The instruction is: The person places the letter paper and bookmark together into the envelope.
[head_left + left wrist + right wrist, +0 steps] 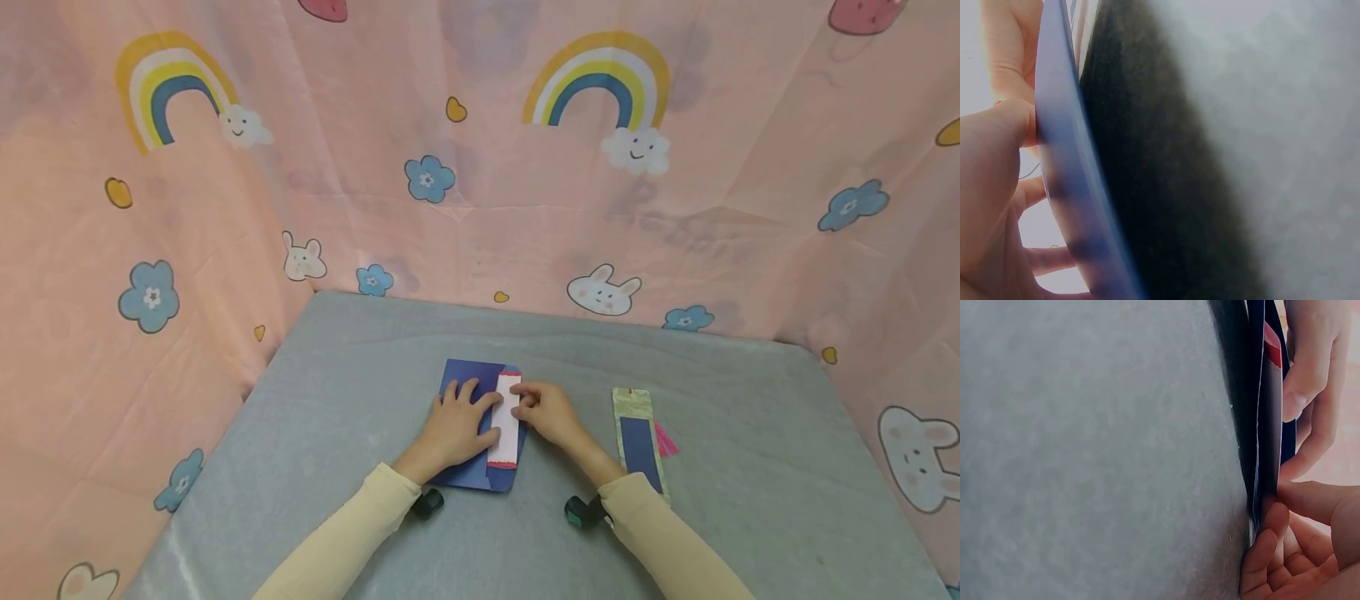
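A flat blue paper folder (474, 372) lies on the grey table, with a narrow white paper strip (506, 442) with red ends along its right side. My left hand (452, 427) rests on the folder with fingers spread, thumb and fingertips reaching the strip's left edge. From the right, my right hand (551, 410) pinches the strip's right edge between thumb and fingers. In the right wrist view, the thumb is on the outer face of the strip (1270, 419) and curled fingertips lie behind its edge. The left wrist view shows the folder (1063, 119) edge-on beside the left hand (988, 187).
To the right lies a green patterned strip (633, 403) with a dark blue panel and a pink tassel (664, 440), partly behind the right forearm. Grey cloth covers the table (360, 358). A pink printed curtain (495, 242) stands around its back and sides.
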Available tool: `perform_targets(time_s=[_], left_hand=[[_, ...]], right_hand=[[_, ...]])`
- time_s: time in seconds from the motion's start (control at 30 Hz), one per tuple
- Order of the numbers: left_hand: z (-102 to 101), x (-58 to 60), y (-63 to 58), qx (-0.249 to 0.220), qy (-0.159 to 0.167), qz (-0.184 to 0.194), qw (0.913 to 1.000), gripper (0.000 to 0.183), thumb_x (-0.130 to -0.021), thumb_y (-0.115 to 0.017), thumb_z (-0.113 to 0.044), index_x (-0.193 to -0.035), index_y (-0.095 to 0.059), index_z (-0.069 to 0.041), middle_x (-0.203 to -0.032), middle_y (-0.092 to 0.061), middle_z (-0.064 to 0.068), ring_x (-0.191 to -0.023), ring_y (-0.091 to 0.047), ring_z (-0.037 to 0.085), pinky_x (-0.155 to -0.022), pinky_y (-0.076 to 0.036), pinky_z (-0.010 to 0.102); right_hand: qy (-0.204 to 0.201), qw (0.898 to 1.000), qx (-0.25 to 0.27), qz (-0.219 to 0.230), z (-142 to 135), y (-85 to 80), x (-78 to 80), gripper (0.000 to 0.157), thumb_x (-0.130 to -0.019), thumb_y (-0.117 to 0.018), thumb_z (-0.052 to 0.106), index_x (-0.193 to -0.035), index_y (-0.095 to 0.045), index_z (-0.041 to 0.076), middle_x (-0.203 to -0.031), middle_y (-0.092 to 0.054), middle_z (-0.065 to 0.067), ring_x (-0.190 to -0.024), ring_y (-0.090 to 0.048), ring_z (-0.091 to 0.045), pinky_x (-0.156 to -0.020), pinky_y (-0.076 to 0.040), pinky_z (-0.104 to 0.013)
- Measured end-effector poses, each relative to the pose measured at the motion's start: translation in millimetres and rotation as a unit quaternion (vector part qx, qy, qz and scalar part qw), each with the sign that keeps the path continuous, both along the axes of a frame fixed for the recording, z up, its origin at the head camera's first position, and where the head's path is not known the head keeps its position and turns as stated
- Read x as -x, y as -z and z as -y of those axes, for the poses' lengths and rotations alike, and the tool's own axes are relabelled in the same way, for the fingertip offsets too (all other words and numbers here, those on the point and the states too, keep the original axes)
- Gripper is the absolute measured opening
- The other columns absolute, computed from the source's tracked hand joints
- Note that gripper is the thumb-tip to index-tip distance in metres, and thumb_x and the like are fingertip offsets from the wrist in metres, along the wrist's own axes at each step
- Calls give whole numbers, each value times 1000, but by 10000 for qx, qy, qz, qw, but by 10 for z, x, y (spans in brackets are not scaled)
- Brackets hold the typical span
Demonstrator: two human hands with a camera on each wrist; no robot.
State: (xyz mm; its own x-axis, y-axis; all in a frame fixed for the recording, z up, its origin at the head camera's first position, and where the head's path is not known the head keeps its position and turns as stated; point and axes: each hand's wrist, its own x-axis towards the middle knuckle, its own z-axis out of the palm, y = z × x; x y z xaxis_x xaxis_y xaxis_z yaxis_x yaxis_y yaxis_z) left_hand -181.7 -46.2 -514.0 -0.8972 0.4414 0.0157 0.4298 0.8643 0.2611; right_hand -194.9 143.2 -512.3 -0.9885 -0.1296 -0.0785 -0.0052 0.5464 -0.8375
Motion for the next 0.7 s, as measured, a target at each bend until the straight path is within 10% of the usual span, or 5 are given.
perform_targets(time_s=[0.7], left_hand=[[8,3,19,2,12,-37,10000,52,-91,-60,-46,-140,-53,-31,-150,-44,19,-136,-40,52,-101,-38,69]], right_hand=[[-42,9999,-103,44,46,27,30,31,-85,-72,5,-116,-70,0,-68,-61,-1,-58,-50,-9,-54,-39,-23]])
